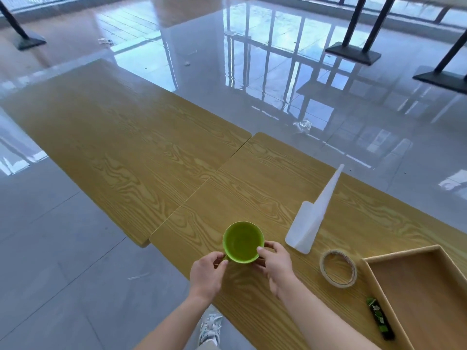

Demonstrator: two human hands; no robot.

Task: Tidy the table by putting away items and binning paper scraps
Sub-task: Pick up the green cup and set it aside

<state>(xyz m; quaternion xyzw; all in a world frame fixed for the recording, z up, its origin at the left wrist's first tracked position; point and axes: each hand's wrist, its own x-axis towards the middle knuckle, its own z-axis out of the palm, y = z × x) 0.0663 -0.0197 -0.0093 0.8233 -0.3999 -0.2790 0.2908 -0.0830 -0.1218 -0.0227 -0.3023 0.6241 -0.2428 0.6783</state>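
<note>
Green bowl (243, 242) between both hands, underside and brown base hidden.

two wooden tables (141, 137) side by side hold a green bowl (243, 242), white scoop (312, 218), tape roll (338, 269), tray (414, 294) and a small dark packet (380, 319).

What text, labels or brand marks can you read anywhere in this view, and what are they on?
No text here can be read for certain.
Black and green packet beside the wooden tray: light printed characters, too small and blurred to read.
Roll of tape: faint marks on the inner core, unreadable.
Green bowl, held by both hands: no visible print.
White plastic scoop: no visible print.
</note>
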